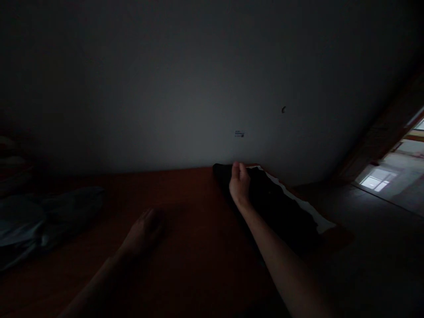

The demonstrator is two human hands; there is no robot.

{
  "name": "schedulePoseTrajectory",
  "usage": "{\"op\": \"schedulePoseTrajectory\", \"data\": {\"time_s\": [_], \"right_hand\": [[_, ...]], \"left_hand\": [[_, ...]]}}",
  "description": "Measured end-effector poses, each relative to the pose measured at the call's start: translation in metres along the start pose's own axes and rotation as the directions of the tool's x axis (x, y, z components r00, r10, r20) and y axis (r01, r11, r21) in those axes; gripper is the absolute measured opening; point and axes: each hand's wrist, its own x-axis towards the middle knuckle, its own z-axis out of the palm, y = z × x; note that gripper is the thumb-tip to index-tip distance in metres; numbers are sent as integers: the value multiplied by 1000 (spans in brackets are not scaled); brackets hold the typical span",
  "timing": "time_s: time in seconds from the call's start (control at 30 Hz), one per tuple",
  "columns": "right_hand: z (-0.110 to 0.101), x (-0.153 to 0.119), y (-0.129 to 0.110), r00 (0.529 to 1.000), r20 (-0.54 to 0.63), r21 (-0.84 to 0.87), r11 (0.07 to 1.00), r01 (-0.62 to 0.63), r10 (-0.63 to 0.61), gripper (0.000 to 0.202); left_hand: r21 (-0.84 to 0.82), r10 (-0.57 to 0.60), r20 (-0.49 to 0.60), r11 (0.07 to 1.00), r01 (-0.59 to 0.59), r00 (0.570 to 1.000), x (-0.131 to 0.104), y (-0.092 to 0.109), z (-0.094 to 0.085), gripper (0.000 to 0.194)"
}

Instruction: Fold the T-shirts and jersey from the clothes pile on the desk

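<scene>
A black folded cloth [281, 207], perhaps a garment, lies flat at the right end of a reddish-brown wooden surface [185, 229]. Over its far left part is my right hand [240, 182], fingers curled in and thumb up. Whether the cloth is pinched in those fingers is hidden. Pale material [308, 207] shows along the cloth's right edge. My left hand [144, 229] hovers low over or rests on the wood, left of the cloth, loosely open with bent fingers and holding nothing visible. Darkness and slight blur hide its fingertips.
A crumpled grey-green cloth [66, 212] lies at the left, with a dim pile [13, 168] behind it. A pale wall [165, 88] with a small label [239, 133] rises behind the surface. At the right are the floor [371, 247] and a bright doorway [391, 168].
</scene>
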Motion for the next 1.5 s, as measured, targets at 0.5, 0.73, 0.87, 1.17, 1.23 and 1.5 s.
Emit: {"op": "schedulePoseTrajectory", "data": {"time_s": [0.5,0.73,0.87,1.17,1.23,1.5], "right_hand": [[57,-49,-40,666,711,154,974,165,-225,57],[68,-91,25,465,885,-194,932,305,32,110],[95,-108,20,581,811,-104,962,252,-65,56],[116,-141,17,799,582,350,933,-82,-148,36],[113,-144,18,791,590,404,907,-119,-160,36],[114,-139,25,908,420,520,822,-232,-9,87]], "left_hand": [[-766,-553,-85,568,301,829,-5,7,-44,79],[-484,-257,-83,855,187,963,-5,4,-23,117],[-475,21,30,880,-4,999,-13,4,-22,144],[-252,102,95,965,-76,990,-21,-7,-24,137],[-276,77,104,960,-45,992,-22,-13,-21,105],[-348,-191,-501,938,5,844,-13,-13,-53,60]]}}
